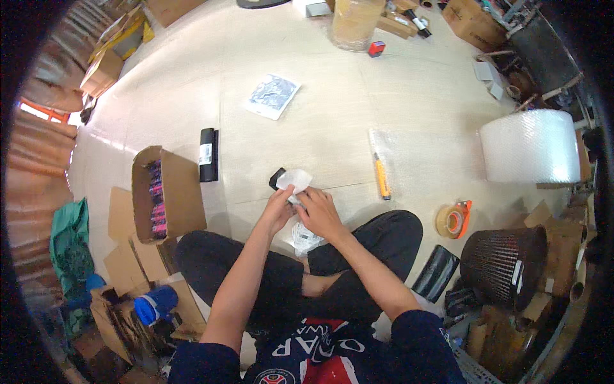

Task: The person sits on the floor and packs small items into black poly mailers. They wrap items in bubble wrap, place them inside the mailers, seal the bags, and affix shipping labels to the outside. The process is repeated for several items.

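Both of my hands meet in front of my crossed legs. My left hand (pixel 277 211) pinches a small white sheet (pixel 295 179), which looks like paper or a label. On its other side, my right hand (pixel 318 212) has bent fingers closed at the sheet's lower edge. Just beyond it a small black object (pixel 276 178) shows, partly covered; whether it is held or lies on the floor I cannot tell. Several printed white labels (pixel 306 238) lie below my hands, between my legs.
An open carton (pixel 182 195) of small pink and purple packs stands left, beside a black roll (pixel 207 155). Ahead lies a white-and-grey packet (pixel 273 97). To the right are a yellow cutter (pixel 382 176), a tape dispenser (pixel 453 221), a bubble wrap roll (pixel 531 147) and a dark basket (pixel 505 265).
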